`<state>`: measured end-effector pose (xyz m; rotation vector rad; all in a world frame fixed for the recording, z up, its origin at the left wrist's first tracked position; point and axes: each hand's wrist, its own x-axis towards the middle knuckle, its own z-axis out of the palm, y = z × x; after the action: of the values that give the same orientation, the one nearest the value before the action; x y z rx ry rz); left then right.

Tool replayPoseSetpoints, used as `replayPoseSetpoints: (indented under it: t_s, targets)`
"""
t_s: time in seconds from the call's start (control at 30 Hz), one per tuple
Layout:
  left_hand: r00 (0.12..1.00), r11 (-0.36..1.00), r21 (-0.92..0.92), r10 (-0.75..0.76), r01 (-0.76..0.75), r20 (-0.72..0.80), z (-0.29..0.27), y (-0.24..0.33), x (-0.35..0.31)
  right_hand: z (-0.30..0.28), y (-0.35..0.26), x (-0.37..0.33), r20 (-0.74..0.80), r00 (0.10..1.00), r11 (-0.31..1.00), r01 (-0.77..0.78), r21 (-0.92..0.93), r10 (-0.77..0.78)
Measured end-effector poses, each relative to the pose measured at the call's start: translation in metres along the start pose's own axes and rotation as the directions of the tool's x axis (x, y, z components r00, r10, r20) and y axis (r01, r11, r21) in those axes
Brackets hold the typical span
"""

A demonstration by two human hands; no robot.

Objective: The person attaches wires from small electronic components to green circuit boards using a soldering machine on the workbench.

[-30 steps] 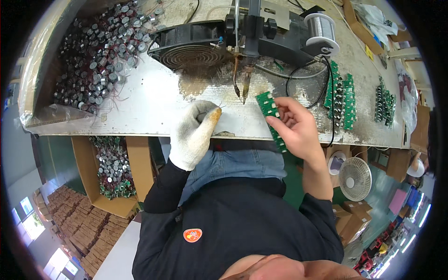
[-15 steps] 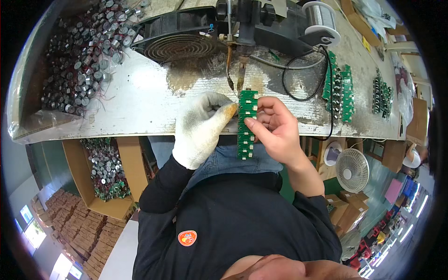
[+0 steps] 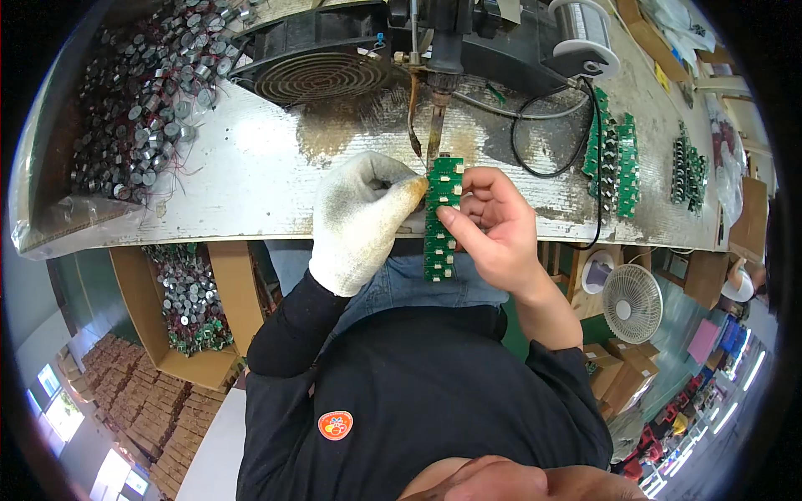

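My right hand (image 3: pixel 494 224), bare, pinches a long green circuit board strip (image 3: pixel 439 242) between thumb and fingers at its right edge. The strip stands lengthwise in front of me, with small pale connectors along it. On its left edge is my left hand (image 3: pixel 359 213), in a white glove with stained fingertips. Its thumb and forefinger are pressed together at the board; what they hold, if anything, is hidden. Just beyond the strip's far end, the soldering iron (image 3: pixel 437 125) points down toward it. A thin solder feed tube (image 3: pixel 413 113) hangs beside the iron.
A heap of small round motors (image 3: pixel 159 108) with red wires fills the table's left. A black fan (image 3: pixel 322 79) and a solder wire spool (image 3: pixel 582 32) stand at the back. More board strips (image 3: pixel 614 159) lie to the right, past a black cable (image 3: pixel 535 171). A cardboard box (image 3: pixel 238 292) holds assembled parts below.
The soldering iron has come down, its tip now close to the strip's far end. Both hands keep their grip and have shifted very slightly away from my body.
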<state>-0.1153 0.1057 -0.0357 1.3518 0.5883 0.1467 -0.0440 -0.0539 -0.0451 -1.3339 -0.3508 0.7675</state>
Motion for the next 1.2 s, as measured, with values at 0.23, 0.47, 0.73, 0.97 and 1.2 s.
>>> replayPoseSetpoints:
  t_s: [0.23, 0.47, 0.73, 0.97, 1.2]
  targets:
    - [1.000, 0.998, -0.063, 0.007, -0.009, -0.029, 0.002, 0.005, -0.001, 0.002, -0.004, 0.002, 0.014, 1.000, 1.000, 0.019, 0.000, -0.019]
    - [1.000, 1.000, -0.011, -0.006, 0.006, -0.021, 0.002, 0.000, -0.001, 0.000, 0.000, 0.000, 0.015, 1.000, 1.000, -0.011, 0.003, 0.011]
    - [0.999, 0.996, -0.084, -0.028, 0.026, -0.033, 0.003, 0.001, -0.005, 0.002, -0.001, -0.001, 0.021, 1.000, 0.999, -0.017, 0.042, 0.016]
    - [0.999, 0.999, -0.043, 0.027, -0.028, -0.020, 0.002, 0.001, -0.006, 0.003, -0.004, -0.002, 0.025, 0.999, 0.998, -0.045, 0.052, 0.044]
    - [0.998, 0.999, -0.007, 0.046, -0.046, -0.053, -0.002, -0.005, -0.001, 0.005, -0.005, 0.001, 0.025, 0.999, 0.998, -0.022, 0.061, 0.021]
